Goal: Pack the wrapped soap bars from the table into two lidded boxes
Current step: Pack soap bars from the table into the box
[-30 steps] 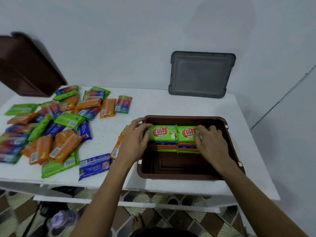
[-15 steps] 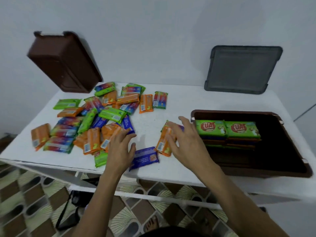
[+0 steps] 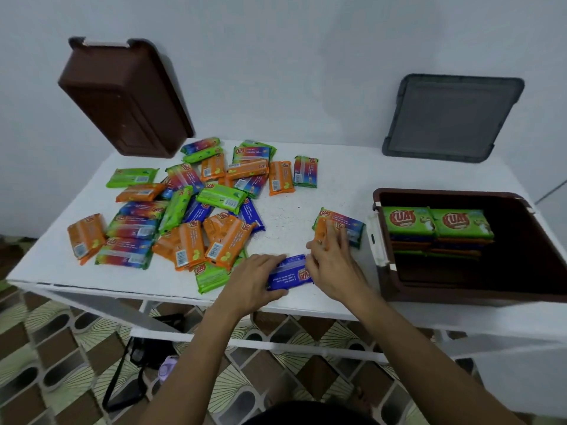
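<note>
Now the blue soap bar [image 3: 290, 273] is gripped at its L end by the left hand [image 3: 254, 280], at the worktop [image 3: 306, 191] front. Its R end & an orange bar [image 3: 320, 230] are touched by the right hand [image 3: 333, 265], fingers straight. Stacked bars [image 3: 405, 220] are seen in the brown box [image 3: 460, 297].

Single head-worn wide-angle view, looking forward and down at close range over the white table [image 3: 322, 191]; wall [image 3: 276, 56] in upper frame, tiled floor [image 3: 61, 348] at lower left.

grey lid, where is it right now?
Head view, far right: the grey lid leans against the wall at the back of the table, behind the open brown box.
</note>
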### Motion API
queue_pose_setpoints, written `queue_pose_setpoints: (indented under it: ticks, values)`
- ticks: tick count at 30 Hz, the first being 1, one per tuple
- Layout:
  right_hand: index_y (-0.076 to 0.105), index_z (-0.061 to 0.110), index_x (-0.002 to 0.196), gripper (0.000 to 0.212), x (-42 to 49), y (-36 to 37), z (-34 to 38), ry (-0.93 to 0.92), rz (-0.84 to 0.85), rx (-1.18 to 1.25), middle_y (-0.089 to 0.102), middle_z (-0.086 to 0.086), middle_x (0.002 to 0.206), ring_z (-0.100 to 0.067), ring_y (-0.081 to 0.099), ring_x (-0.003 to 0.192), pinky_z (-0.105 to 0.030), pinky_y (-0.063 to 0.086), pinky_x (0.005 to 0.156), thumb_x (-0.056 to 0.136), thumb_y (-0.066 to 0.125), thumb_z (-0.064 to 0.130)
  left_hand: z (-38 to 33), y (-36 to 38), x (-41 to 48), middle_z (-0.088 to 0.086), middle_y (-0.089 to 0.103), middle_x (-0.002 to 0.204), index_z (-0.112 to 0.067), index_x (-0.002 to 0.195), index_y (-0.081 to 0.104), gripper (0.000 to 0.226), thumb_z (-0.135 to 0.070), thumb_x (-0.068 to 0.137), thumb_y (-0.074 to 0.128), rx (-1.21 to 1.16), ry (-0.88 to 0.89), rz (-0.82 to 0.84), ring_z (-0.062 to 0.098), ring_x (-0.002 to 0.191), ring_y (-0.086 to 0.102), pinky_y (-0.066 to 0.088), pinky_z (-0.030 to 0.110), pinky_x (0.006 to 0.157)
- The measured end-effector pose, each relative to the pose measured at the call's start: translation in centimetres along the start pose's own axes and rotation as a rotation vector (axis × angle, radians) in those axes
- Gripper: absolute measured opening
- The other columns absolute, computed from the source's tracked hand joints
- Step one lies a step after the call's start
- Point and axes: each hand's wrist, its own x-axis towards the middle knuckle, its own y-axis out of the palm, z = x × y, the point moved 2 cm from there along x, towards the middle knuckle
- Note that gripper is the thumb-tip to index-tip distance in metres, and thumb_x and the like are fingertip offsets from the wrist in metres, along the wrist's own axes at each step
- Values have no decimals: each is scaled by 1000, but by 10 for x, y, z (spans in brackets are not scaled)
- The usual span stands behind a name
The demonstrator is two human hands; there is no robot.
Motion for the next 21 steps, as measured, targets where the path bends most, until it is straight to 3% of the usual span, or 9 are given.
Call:
queue_pose_setpoints:
  ticks: [2,4,6,8,10,12,16,18,21]
  values:
    - [39,29,136,43,-4,-7,2,32,-57,96,5,-5,159,-33,3,148,-47,44,104,97,47,45,0,-1,0,0,51,141,-23,148,34,78,-51,83,66,-16,2,-27,16,123,50,41,30,96]
    - [36,26,136,42,-10,-18,6,52,-169,93,23,-10,152,-32,26,139,-41,50,95,96,51,29,1,-6,-1,0,50,139,-25,149,31,80,-54,82,64,-42,-7,-59,17,118,54,47,29,87]
    - [37,20,136,48,-17,-34,9,26,-326,76,42,-15,133,-31,47,116,-35,52,77,93,51,6,-1,-15,-1,0,45,137,-32,151,21,87,-56,78,61,-121,-37,-114,17,114,54,51,29,79]
    - [44,15,133,48,-25,-53,11,-21,-453,162,52,-17,117,-29,56,97,-30,46,64,90,52,-3,-9,-29,1,0,40,136,-42,151,12,94,-45,77,69,-310,-70,-207,15,112,51,54,30,81]
    - [51,14,128,38,-33,-73,7,-67,-558,294,57,-15,109,-26,59,89,-32,50,63,93,52,0,-20,-45,4,-9,40,127,-50,147,13,96,-33,77,76,-505,-67,-330,15,109,53,53,26,85]
    - [54,15,126,31,-45,-96,-4,-116,-617,417,60,-11,106,-19,60,89,-33,56,70,97,50,6,-38,-60,8,-27,39,124,-52,141,25,84,-38,75,76,-647,-46,-406,15,113,53,55,31,89]
    - [62,20,121,26,-66,-137,-53,-137,-578,568,65,1,108,-6,64,95,-18,56,74,98,52,12,-85,-78,21,-19,49,131,-41,128,38,63,-33,80,77,-750,-9,-480,8,109,58,56,26,82]
    - [66,22,113,22,-74,-152,-85,-88,-518,690,67,4,110,-8,66,98,-24,59,76,97,54,13,-109,-79,31,-15,52,132,-40,126,39,61,-29,79,77,-810,1,-494,9,106,60,53,29,77]
    - [70,18,107,21,-89,-169,-126,13,-366,851,65,6,112,-14,68,100,-34,62,71,96,55,9,-140,-67,48,-9,52,135,-29,127,41,62,-18,79,78,-1003,-8,-447,18,111,61,55,41,83]
